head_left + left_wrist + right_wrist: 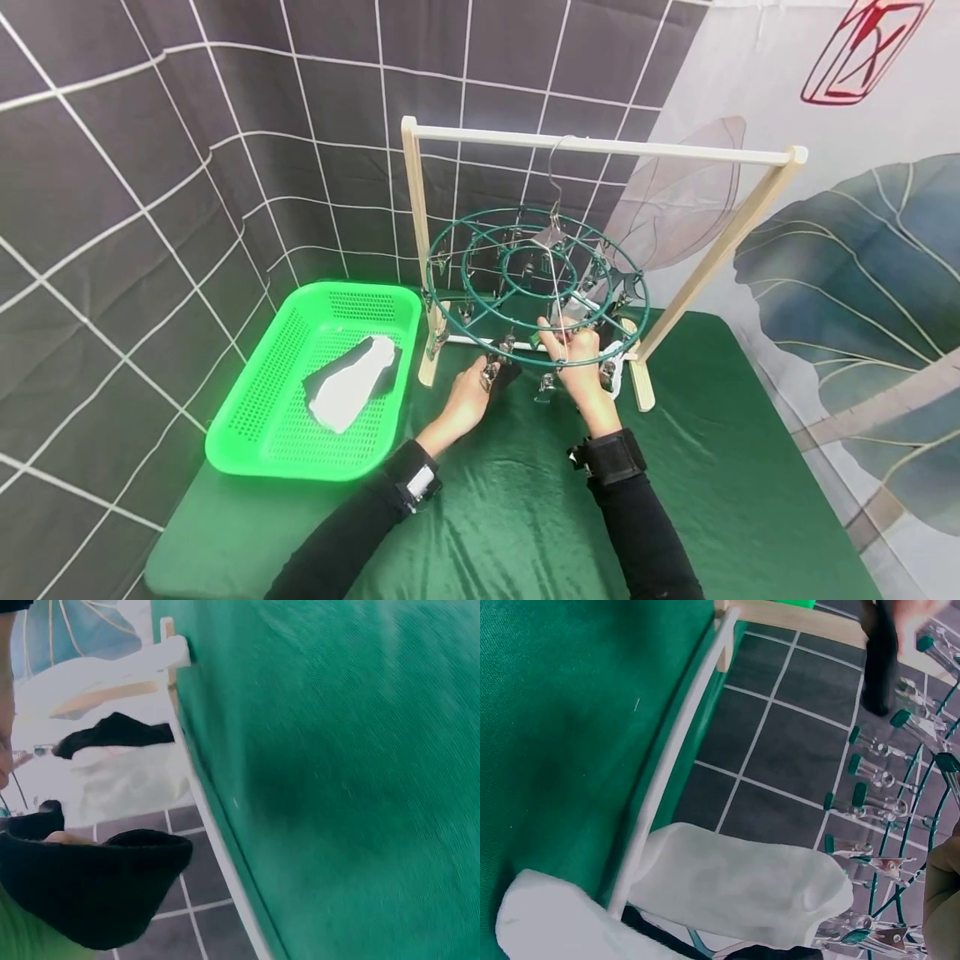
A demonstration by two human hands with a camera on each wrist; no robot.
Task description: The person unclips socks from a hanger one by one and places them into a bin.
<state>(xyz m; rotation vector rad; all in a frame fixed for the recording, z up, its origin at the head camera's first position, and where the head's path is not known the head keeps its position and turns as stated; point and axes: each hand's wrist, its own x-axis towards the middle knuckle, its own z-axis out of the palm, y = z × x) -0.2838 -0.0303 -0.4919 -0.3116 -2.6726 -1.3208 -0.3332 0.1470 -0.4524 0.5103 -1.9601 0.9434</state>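
- At the left edge of the table covered in green cloth (720, 433) sits a bright green plastic basket with perforated walls (292, 468); in it a long white fabric sock (348, 396) lies across a dark grey fabric piece (322, 375), nearer the basket's right rim than its left
- Just right of the basket, the left hand (467, 396) grips a limp black fabric sock (97, 892) below the near edge of the hanger; the cuff gapes, so a clip could well bite only one layer, or catch too little cloth and let the sock drop to the table
- Towards the table's far edge stands a pale wooden rack with a white crossbar (615, 146); a thin metal hook (555, 171) over the bar carries a round green hanger of three hoops (538, 297) set with small green-tipped clips (881, 776); weight gathered on one side, or a hard pull, could tip or swing it
- The right hand (577, 358) is at the hanger's near right rim, among the clips; metal and fingers overlap, so I cannot tell whether it pinches a clip or only touches one
- Towards the rack's right leg hangs a white fabric sock (742, 885); a bump from the right hand might work it loose
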